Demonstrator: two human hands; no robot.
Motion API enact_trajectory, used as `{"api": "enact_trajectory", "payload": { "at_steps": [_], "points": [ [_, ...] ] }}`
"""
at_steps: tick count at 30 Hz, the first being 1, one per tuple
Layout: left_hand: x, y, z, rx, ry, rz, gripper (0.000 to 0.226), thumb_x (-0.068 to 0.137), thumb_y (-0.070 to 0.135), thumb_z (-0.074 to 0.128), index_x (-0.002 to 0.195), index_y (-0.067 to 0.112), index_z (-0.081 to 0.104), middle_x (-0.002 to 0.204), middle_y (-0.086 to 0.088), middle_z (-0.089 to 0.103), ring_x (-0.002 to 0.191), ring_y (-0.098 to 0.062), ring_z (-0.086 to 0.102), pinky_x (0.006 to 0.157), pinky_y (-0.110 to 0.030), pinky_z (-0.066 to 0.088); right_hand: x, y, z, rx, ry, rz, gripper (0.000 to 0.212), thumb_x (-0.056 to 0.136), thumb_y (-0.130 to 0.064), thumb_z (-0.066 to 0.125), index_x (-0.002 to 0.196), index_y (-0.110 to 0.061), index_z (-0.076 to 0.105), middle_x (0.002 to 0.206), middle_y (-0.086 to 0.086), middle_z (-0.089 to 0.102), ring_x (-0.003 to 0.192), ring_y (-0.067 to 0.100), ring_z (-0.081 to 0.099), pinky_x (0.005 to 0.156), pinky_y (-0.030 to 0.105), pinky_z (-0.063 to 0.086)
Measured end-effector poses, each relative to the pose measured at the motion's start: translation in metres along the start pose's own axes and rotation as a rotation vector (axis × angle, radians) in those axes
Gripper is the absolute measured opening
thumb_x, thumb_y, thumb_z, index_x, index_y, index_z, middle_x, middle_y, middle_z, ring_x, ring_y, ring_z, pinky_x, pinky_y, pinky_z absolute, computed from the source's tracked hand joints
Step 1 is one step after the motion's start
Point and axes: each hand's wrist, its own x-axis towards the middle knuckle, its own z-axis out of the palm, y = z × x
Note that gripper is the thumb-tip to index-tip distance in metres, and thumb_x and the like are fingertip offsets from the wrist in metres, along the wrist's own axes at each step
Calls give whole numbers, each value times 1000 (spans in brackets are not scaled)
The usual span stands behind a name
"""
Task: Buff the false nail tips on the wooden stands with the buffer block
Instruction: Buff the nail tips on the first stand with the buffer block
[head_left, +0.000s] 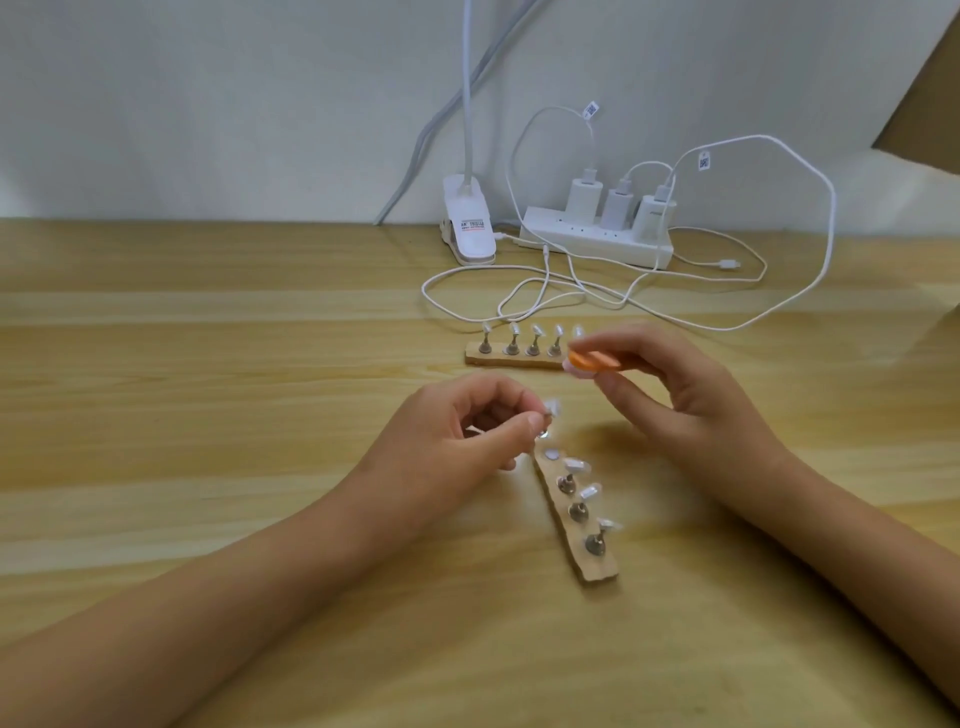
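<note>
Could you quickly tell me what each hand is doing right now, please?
Left hand: pinching a nail tip peg.
Right hand: holding the buffer block.

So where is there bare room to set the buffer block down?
The desk is bare left of the far stand and the left hand. Also bare: the near edge, this side of the near stand. Crowded: behind the far stand, with cables, power strip and lamp clip.

Desk workspace: power strip (597, 236), clip lamp (470, 223).
</note>
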Motion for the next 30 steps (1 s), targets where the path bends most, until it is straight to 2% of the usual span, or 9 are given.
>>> {"api": "enact_trajectory", "payload": {
  "at_steps": [4,7,10,12,15,18,22,25,30],
  "points": [
    [2,-2,-3,-64,-5,4,8,83,17,69,89,21,72,76,8,71,71,-7,65,70,-19,53,-5,-8,8,89,-18,-152,27,97,-9,61,123,-16,61,118,4,62,111,28,63,96,38,52],
    [2,-3,-3,-101,-11,-11,11,84,15,69,84,25,72,77,3,72,76,-9,68,72,-20,54,-5,-4,10,137,-27,-75,27,94,1,63,118,-10,60,114,6,64,108,21,66,97,36,53],
    [2,-2,-3,-125,-6,-6,10,81,18,69,81,28,72,78,0,73,76,-10,68,72,-21,54,-7,-6,13,204,-4,-74,24,94,-4,65,117,-8,61,111,3,67,105,20,69,95,29,54],
    [2,-3,-3,-131,2,-3,6,81,19,70,82,24,71,80,-2,73,78,-11,68,72,-21,54,-6,-8,14,176,1,-99,23,94,-9,66,117,-9,62,110,4,66,104,21,69,94,30,54],
    [2,-2,-3,-133,19,-4,4,80,20,70,81,23,70,78,0,72,77,-10,67,70,-19,53,-6,-7,11,127,4,-93,27,92,0,66,116,-11,63,113,5,65,106,19,68,94,33,55],
    [2,-3,-4,-106,16,4,10,87,16,71,82,24,70,78,4,71,77,-10,67,71,-21,54,-7,-8,13,85,-1,-182,24,93,-6,65,117,-12,62,115,4,63,108,24,66,93,32,54],
    [2,-4,-4,-75,15,-4,6,84,20,70,82,25,70,79,4,71,77,-11,67,75,-26,57,-7,-6,13,120,0,-116,27,92,-3,66,116,-15,63,114,2,64,109,21,66,95,31,54],
    [2,-4,-4,-67,11,0,6,85,19,70,83,25,70,80,5,71,77,-11,67,75,-27,57,-8,-6,14,127,-6,-130,25,93,-13,66,117,-17,62,114,1,65,108,23,67,95,30,54],
    [2,-5,-5,-61,10,-4,7,88,11,69,85,18,69,80,2,71,78,-12,67,75,-27,57,-8,-10,15,227,-4,-19,24,93,-33,66,115,-27,60,109,-11,68,101,16,71,91,26,55]
  ]
}}
